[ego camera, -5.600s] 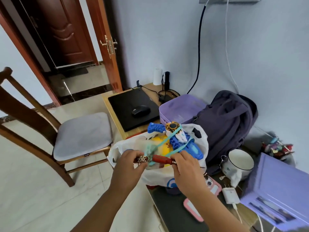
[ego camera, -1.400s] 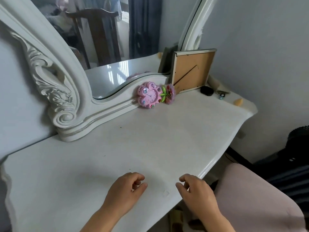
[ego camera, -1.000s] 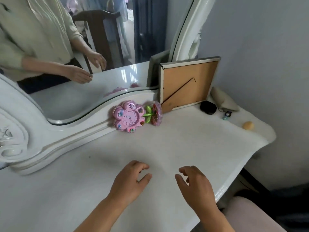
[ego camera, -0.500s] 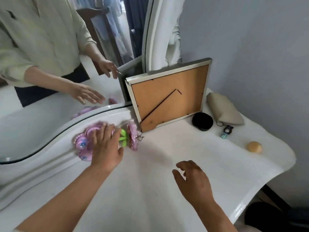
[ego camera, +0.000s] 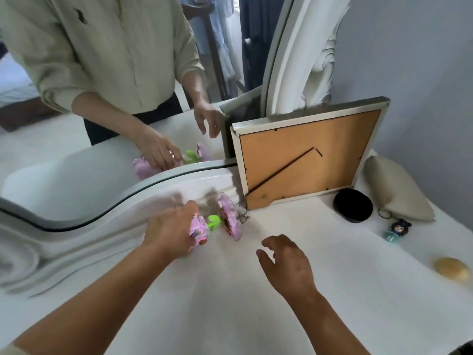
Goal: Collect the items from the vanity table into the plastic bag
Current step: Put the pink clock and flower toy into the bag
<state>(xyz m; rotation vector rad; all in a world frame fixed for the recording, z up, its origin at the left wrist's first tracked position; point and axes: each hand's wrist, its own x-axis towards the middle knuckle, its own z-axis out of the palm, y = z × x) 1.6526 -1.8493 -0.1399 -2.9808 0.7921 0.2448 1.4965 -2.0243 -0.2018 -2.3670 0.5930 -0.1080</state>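
Observation:
My left hand (ego camera: 171, 230) grips the pink flower-shaped clock (ego camera: 198, 230) at the base of the mirror, on the white vanity table (ego camera: 230, 308). Its green stem and second pink flower (ego camera: 230, 221) stick out to the right of my fingers. My right hand (ego camera: 286, 265) hovers over the tabletop with loosely curled fingers and holds nothing. The plastic bag is out of view.
A picture frame (ego camera: 304, 160) leans back-out against the mirror (ego camera: 102, 124). Right of it lie a black round case (ego camera: 353, 204), a beige pouch (ego camera: 396, 190), a small keychain figure (ego camera: 398, 228) and a tan oval object (ego camera: 451, 268). The mirror reflects a person.
I turned from the bag on the desk to the vanity table. My left hand reached onto the pink flower clock and now pulls it away from the mirror base. The right hand stays hovering.

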